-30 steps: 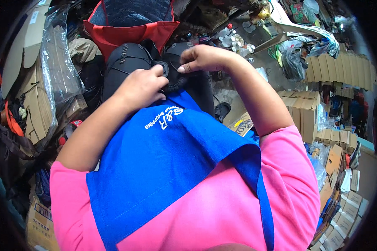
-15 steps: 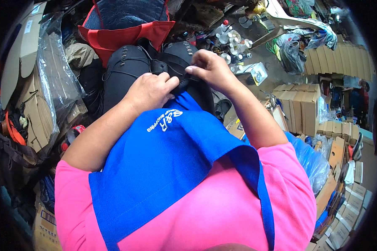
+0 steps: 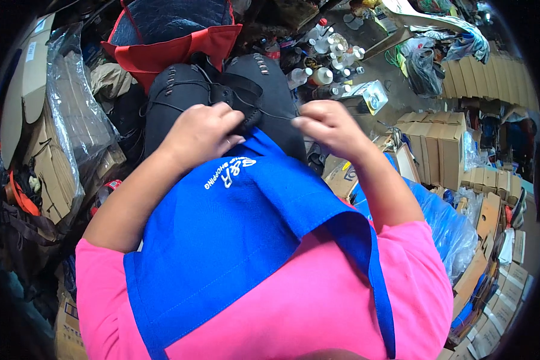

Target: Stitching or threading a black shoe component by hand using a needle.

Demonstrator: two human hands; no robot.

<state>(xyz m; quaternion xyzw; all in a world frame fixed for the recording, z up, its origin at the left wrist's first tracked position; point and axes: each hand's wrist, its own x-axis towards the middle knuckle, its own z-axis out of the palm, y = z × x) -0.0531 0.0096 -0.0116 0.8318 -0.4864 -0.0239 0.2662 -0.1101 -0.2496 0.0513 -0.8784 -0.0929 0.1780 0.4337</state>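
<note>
Across my lap lies a black shoe-like piece point(image 3: 223, 94) with an eyelet and a curved band; its exact kind is hard to make out. My left hand point(image 3: 203, 131) is closed on its near edge, the fingers hiding part of it. A thin black cord point(image 3: 275, 110) stretches from the piece over my right thigh to my right hand point(image 3: 333, 127), which is pinched and slightly blurred. More dark cord loops over my left thigh. Beneath my hands a blue apron point(image 3: 222, 222) covers my front.
Beyond my knees stands an open red bag point(image 3: 162, 60) with a silvery lining. Several bottles point(image 3: 339, 57) crowd the floor at the far right. Cardboard boxes point(image 3: 432, 144) are stacked to the right; plastic-wrapped cardboard point(image 3: 78, 96) leans on the left.
My right hand has moved right and slightly nearer, away from the black piece, drawing the cord out. My left hand has shifted slightly left and stays on the piece.
</note>
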